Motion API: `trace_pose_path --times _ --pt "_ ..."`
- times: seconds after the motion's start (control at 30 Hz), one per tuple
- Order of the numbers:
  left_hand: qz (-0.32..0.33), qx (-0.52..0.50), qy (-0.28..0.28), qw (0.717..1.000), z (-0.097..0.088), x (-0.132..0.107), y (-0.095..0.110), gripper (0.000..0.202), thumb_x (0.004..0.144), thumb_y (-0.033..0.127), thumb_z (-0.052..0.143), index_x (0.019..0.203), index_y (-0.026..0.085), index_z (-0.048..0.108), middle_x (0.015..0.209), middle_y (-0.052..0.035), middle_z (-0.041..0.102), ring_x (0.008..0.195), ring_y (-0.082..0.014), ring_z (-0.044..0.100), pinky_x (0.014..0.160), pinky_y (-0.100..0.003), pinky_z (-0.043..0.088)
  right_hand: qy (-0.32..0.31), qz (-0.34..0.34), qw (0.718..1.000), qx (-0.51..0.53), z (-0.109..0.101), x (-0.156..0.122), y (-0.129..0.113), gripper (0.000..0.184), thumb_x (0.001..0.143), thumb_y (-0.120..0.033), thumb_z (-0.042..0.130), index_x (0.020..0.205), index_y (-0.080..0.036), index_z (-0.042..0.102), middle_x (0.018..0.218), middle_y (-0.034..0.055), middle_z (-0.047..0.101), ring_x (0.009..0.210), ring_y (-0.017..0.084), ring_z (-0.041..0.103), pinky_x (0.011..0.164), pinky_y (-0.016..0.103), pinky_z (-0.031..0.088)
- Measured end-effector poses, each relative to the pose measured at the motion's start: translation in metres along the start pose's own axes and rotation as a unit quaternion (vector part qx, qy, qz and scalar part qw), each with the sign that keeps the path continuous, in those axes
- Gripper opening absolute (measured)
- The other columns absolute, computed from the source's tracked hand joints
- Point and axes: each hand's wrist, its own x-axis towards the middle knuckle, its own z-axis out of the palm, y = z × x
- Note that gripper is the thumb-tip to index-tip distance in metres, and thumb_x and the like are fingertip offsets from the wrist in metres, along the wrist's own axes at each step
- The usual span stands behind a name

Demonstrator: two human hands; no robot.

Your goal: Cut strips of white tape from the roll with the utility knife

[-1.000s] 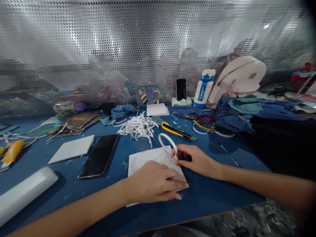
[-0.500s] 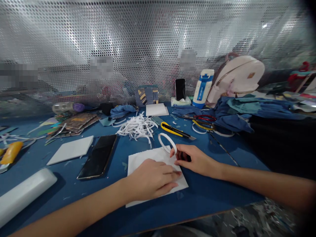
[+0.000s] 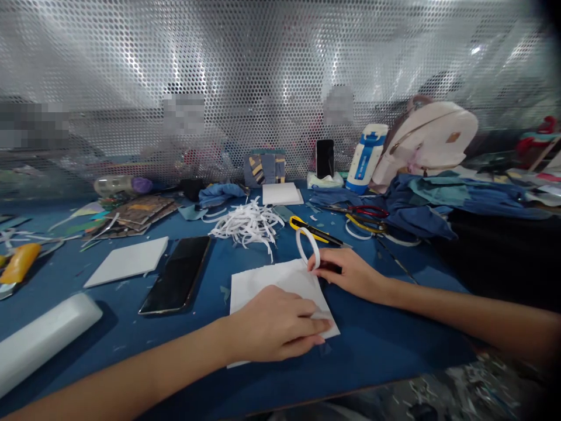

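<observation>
A white sheet or board (image 3: 267, 278) lies on the blue table in front of me. My left hand (image 3: 280, 324) rests flat on its lower right part, fingers stretched toward the right edge. At the upper right corner, my right hand (image 3: 346, 272) pinches a thin white roll of tape (image 3: 308, 248), which stands upright on its rim. A tape strip along the right edge cannot be made out clearly. Beyond the sheet is a heap of white paper strips (image 3: 249, 223). A yellow and black utility knife (image 3: 318, 232) lies just behind the roll.
A black phone (image 3: 177, 275), a white square board (image 3: 129, 261) and a long white case (image 3: 48, 339) lie to the left. Scissors (image 3: 368, 213), blue cloth (image 3: 416, 204), a bottle (image 3: 367, 158) and a backpack (image 3: 432, 137) stand or lie at the back right.
My left hand has slid toward the sheet's lower right corner. My right hand has lifted the tape roll slightly, turning it more upright at the upper right corner.
</observation>
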Motion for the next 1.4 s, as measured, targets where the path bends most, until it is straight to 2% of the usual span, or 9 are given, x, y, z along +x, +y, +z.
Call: trace_pose_path --times 0.13,0.3,0.77,1.03,1.17,1.4 --pt "-0.002 0.001 -0.002 1.0 -0.001 0.0 0.0 0.029 0.104 0.033 0.043 0.123 0.022 0.062 0.082 -0.0008 0.065 0.07 -0.0161 0.061 0.053 -0.027 0.036 0.004 -0.006 1.0 -0.008 0.002 0.004 0.003 0.007 0.093 -0.019 0.061 0.093 -0.018 0.068 0.088 0.0021 0.071 0.075 0.016 0.064 0.069 0.025 0.047" --pt "-0.005 0.004 -0.01 1.0 -0.004 0.001 0.001 0.028 0.103 0.032 0.045 0.123 0.022 0.062 0.083 -0.0008 0.066 0.07 -0.016 0.061 0.053 -0.028 0.037 0.012 -0.015 0.999 -0.033 0.004 0.006 0.003 0.007 0.093 -0.019 0.061 0.093 -0.018 0.068 0.088 0.0031 0.071 0.072 0.016 0.064 0.067 0.026 0.048" --pt "-0.004 -0.005 -0.005 1.0 -0.002 0.001 0.0 0.028 0.103 0.031 0.044 0.124 0.023 0.062 0.084 -0.0012 0.066 0.071 -0.0156 0.062 0.054 -0.027 0.036 -0.012 -0.015 0.998 -0.066 0.006 0.007 0.001 0.009 0.092 -0.012 0.058 0.09 -0.017 0.066 0.092 0.0065 0.071 0.082 0.019 0.066 0.076 0.03 0.051" --pt "-0.003 0.0 -0.012 1.0 -0.002 0.001 0.001 0.029 0.104 0.032 0.043 0.124 0.024 0.062 0.083 -0.0003 0.065 0.071 -0.0157 0.062 0.055 -0.028 0.039 -0.028 -0.02 0.996 -0.077 0.006 0.007 0.003 0.01 0.093 -0.012 0.056 0.091 -0.017 0.064 0.09 0.0053 0.067 0.08 0.018 0.063 0.073 0.028 0.048" --pt "-0.049 0.05 -0.028 0.997 -0.004 0.004 -0.002 0.03 0.103 0.03 0.043 0.128 0.023 0.06 0.085 -0.001 0.066 0.071 -0.0165 0.065 0.055 -0.027 0.044 -0.028 -0.023 0.995 -0.088 0.005 0.008 0.004 0.01 0.092 -0.012 0.056 0.09 -0.017 0.064 0.082 0.0029 0.064 0.07 0.015 0.059 0.065 0.026 0.045" --pt "-0.121 0.14 -0.012 0.983 0.0 0.009 -0.014 0.032 0.104 0.027 0.041 0.127 0.016 0.06 0.096 -0.005 0.068 0.077 -0.0203 0.07 0.059 -0.032 0.052 -0.001 0.014 0.999 -0.032 0.004 0.008 0.006 0.005 0.087 -0.015 0.061 0.089 -0.017 0.065 0.074 -0.0004 0.064 0.062 0.013 0.056 0.059 0.024 0.042"
